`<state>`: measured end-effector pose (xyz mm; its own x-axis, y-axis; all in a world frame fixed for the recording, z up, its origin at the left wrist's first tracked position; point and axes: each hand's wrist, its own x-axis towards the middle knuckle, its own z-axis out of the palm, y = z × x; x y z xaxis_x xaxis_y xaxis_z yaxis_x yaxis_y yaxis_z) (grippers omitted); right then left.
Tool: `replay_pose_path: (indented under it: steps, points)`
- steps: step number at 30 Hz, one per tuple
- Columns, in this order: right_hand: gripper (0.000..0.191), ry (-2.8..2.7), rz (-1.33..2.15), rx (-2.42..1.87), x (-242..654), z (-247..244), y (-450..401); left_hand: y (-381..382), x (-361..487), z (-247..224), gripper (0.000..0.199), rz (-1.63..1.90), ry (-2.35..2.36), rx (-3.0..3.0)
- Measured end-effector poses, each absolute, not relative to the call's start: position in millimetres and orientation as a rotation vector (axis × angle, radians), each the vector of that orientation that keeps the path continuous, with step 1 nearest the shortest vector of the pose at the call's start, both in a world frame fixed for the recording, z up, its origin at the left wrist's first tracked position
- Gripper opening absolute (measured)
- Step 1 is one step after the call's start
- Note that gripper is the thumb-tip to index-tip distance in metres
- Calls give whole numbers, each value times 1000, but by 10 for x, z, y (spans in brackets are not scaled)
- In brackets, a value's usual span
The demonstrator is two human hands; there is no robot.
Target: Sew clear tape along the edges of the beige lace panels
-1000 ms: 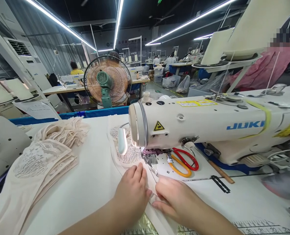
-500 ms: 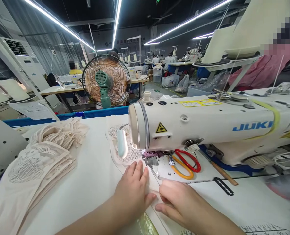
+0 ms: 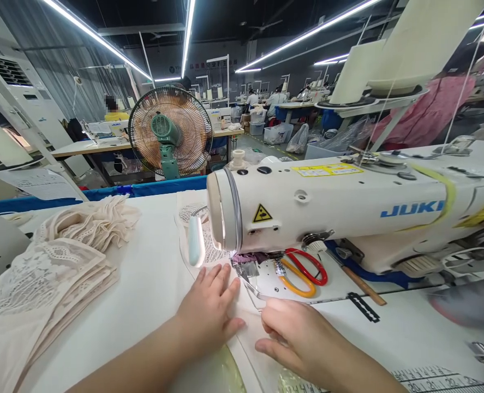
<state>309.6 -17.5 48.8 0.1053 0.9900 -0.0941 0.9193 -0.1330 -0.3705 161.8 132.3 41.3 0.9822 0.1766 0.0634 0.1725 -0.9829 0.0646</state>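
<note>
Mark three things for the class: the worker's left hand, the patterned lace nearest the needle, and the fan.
Left hand (image 3: 205, 311): head view, back of the hand.
Patterned lace (image 3: 213, 253): head view, strip right of the small lamp.
Fan (image 3: 161, 126): head view, green motor housing.

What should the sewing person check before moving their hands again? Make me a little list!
1. Left hand resting flat on the pale fabric: ok.
2. Right hand gripping something: cannot tell; its fingers are curled.
3. Left fingertips safely away from the needle: cannot tell; they're near the stitching area, but the needle is too small to see.
4. Red and orange handles apart from both hands: ok.
5. Black slotted strip apart from both hands: ok.
</note>
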Motion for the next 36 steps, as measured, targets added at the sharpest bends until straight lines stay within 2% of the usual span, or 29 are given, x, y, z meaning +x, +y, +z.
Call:
replay_pose_path:
  steps: [7,10,15,24,29,33,36]
  points:
    - [20,-1890,519,-2068,3188,528,-223,1089,1510,494,31,127,-210,3102]
    - [17,-1924,533,-2054,3188,545,-230,1056,1488,476,32,49,-303,3070]
    - [14,-1968,514,-2071,3161,551,-228,1143,1457,479,48,78,-307,2983]
    - [11,-1981,463,-2080,3166,544,-226,1191,1472,512,33,128,-262,2947]
    - [2,-2012,536,-2110,3114,597,-276,1171,1498,507,30,149,-308,2949]
    - [15,-2026,589,-2115,3071,593,-295,1164,1524,529,23,139,-317,2982]
    - [15,-2058,570,-2137,3045,572,-288,1169,1535,528,16,179,-320,3025]
